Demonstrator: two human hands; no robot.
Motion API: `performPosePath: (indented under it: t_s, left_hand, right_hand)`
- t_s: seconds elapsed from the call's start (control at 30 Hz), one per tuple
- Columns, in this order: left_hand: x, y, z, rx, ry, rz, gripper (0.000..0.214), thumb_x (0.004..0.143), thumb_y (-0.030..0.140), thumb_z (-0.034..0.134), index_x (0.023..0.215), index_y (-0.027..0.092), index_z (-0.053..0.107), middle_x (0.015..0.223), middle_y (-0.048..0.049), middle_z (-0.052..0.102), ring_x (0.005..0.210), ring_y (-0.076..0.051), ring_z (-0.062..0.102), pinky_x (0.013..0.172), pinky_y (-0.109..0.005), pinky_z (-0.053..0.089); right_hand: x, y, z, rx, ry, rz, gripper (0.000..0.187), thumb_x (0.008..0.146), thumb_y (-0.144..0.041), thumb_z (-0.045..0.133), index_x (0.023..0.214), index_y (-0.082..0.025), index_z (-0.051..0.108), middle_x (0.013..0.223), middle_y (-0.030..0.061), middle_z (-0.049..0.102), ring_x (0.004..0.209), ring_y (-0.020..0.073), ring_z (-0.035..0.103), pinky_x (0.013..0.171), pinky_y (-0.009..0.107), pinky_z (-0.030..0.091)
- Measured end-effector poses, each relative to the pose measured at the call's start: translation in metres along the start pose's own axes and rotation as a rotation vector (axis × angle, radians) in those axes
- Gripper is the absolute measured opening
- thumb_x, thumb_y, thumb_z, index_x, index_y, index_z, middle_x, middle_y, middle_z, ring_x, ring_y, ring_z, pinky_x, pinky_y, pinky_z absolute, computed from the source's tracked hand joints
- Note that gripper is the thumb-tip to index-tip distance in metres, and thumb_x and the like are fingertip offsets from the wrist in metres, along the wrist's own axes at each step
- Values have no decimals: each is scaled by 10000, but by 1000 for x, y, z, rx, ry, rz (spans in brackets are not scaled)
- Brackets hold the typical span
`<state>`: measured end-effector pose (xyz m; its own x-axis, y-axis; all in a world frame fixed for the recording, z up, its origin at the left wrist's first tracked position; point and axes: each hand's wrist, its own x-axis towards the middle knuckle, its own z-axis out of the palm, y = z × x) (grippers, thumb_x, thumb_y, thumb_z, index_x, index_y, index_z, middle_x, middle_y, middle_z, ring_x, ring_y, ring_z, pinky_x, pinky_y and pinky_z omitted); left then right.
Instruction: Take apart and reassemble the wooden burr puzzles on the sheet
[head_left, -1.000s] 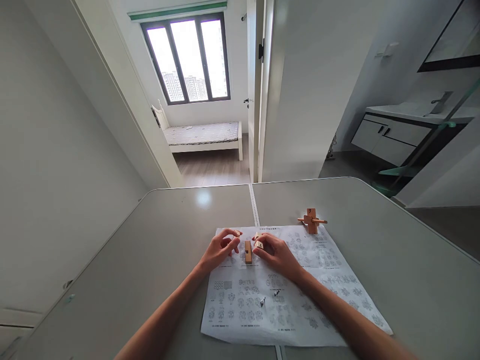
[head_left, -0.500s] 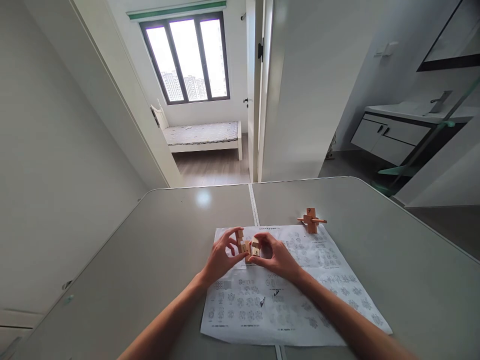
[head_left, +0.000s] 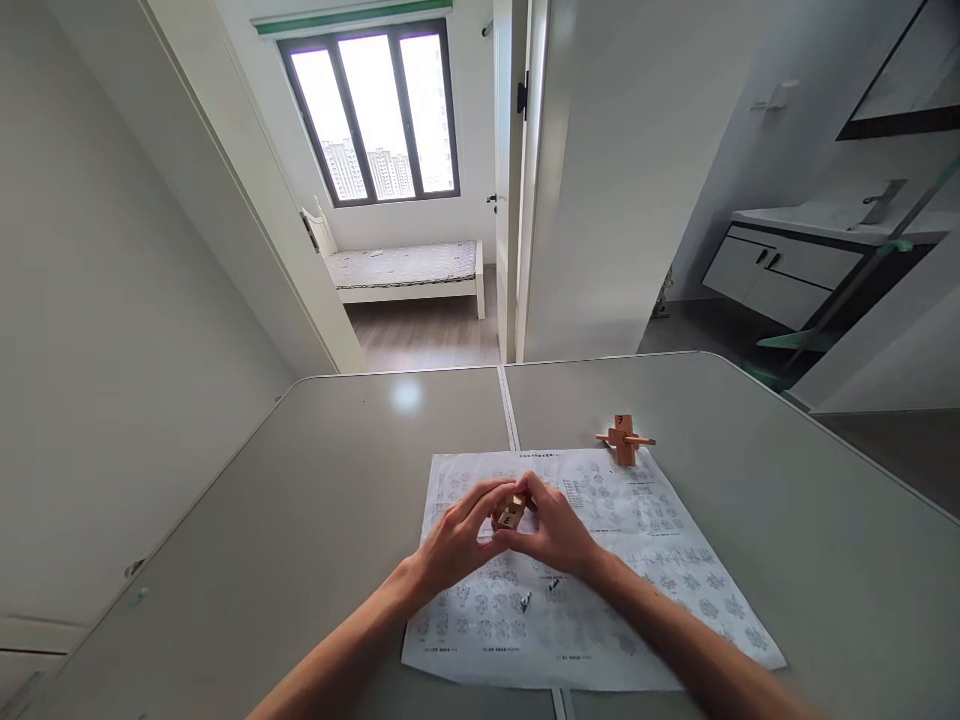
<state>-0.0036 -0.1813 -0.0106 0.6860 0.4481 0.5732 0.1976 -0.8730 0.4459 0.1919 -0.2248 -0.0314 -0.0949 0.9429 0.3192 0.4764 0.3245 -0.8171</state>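
Between my two hands, over the upper part of a printed paper sheet (head_left: pixel 600 650), is a small cluster of wooden puzzle pieces (head_left: pixel 511 512). My left hand (head_left: pixel 461 535) curls round its left side, fingers over the top. From the right, my right hand (head_left: pixel 555 525) closes on the same pieces, thumb and forefinger meeting those of my left hand. A dark mark shows on the piece facing me. Fingers hide most of the cluster, so I cannot tell how its pieces fit together.
A cross-shaped wooden puzzle (head_left: pixel 622 440) stands at the sheet's far right corner, a thin stick jutting from its sides. Two small dark scraps (head_left: pixel 526 602) lie on the paper. The grey table (head_left: pixel 300 520) has a pale seam down its middle.
My hands have come together and the wooden pieces, held slightly apart before, are now pressed into one cluster. My left fingers have folded over the top. The cross-shaped puzzle has not moved.
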Motion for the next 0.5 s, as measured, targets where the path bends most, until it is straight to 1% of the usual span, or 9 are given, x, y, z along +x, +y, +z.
performPosePath:
  t_s: [0.07, 0.13, 0.23, 0.3, 0.4, 0.5]
  left_hand:
    - [0, 1, 1, 4, -4, 29, 609, 969, 130, 639, 1522, 273, 430, 1409, -126, 624, 1187, -234, 691, 941, -366, 651]
    - [-1, 2, 2, -6, -3, 29, 615, 961, 135, 657, 1517, 270, 432, 1404, -130, 622, 1221, -244, 679, 963, -376, 644]
    - [-1, 3, 1, -59, -14, -31, 615, 943, 175, 707, 1495, 278, 453, 1389, -120, 626, 1216, -238, 679, 975, -366, 635]
    - [0, 4, 0, -90, -11, -83, 620, 928, 203, 740, 1481, 285, 473, 1383, -110, 629, 1229, -242, 670, 1007, -378, 618]
    - [1, 4, -1, -113, 23, -146, 632, 894, 215, 781, 1458, 295, 506, 1384, -100, 634, 1253, -257, 655, 1046, -411, 592]
    - [3, 4, -1, -128, 54, -202, 626, 858, 222, 814, 1419, 301, 547, 1375, -91, 648, 1245, -268, 657, 1041, -430, 586]
  right_hand:
    - [-1, -3, 2, -17, -9, 8, 413, 753, -422, 851, 920, -242, 520, 820, -24, 633, 718, 173, 551, 686, 285, 431]
    - [-1, -6, 3, 4, -27, 38, 365, 780, -415, 829, 947, -235, 559, 793, -22, 631, 693, 174, 551, 668, 285, 421]
    - [0, -10, 1, 139, -67, 92, 199, 902, -376, 700, 986, -225, 602, 753, -21, 636, 650, 164, 558, 645, 280, 428]
    - [2, -10, -1, 241, -87, 112, 154, 959, -370, 626, 990, -220, 616, 769, -9, 656, 669, 169, 584, 656, 283, 450]
    - [4, -6, -2, 347, -99, 129, 257, 983, -466, 604, 1009, -212, 634, 813, 17, 677, 715, 186, 616, 669, 294, 478]
    - [6, -2, -3, 413, -120, 142, 396, 971, -590, 603, 1057, -207, 656, 828, 25, 683, 733, 194, 632, 671, 301, 497]
